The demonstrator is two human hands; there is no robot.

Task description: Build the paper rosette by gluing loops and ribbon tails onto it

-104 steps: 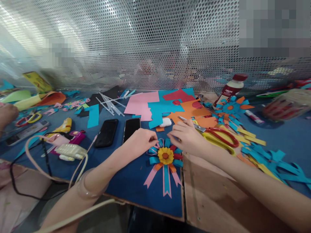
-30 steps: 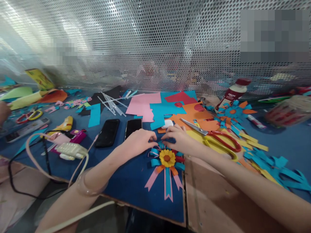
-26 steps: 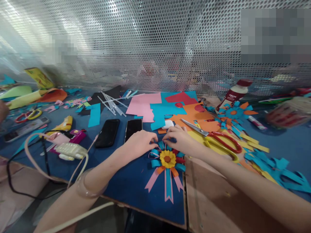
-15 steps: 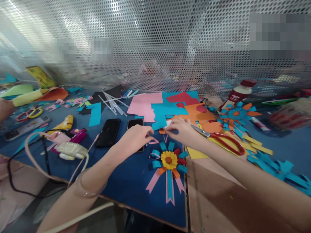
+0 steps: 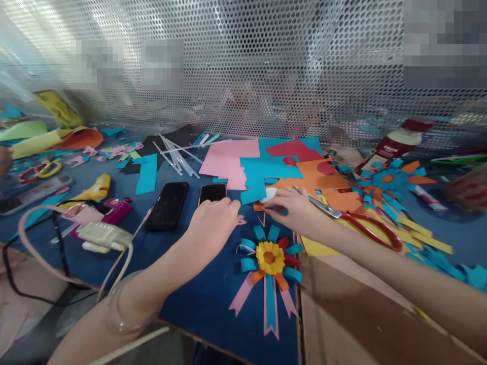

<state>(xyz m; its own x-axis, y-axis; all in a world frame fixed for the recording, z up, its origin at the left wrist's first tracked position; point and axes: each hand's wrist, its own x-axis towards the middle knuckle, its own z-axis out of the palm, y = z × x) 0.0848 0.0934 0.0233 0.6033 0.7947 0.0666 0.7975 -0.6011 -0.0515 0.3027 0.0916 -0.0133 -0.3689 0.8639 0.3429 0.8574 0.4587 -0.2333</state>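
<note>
My left hand (image 5: pixel 216 223) has its fingers bent together, knuckles up, with the tip of a pink paper loop (image 5: pixel 242 221) showing at its fingertips. Thumb and forefinger of my right hand (image 5: pixel 294 207) are pinched on a thin, folded pink paper strip (image 5: pixel 262 218) that hangs below them. A white scrap (image 5: pixel 269 194) lies beside those fingers. Just below both hands rests a paper flower (image 5: pixel 269 256) with a yellow centre, blue and red loops, and pink and blue ribbon tails on the blue table (image 5: pixel 201 309).
Red-handled scissors (image 5: pixel 371 228) lie beyond my right wrist. Coloured paper sheets (image 5: pixel 262 170) cover the back; two phones (image 5: pixel 167 205) lie left. Glue guns (image 5: pixel 102 233) with cords sit farther left. A bottle (image 5: pixel 393 144) and blue-orange flower (image 5: pixel 390 177) are at right. Another person's hand (image 5: pixel 4 161) shows far left.
The view has shifted slightly. My left hand has rolled over, knuckles more upward, so its pink loop is mostly hidden now. My right hand keeps its pinch.
</note>
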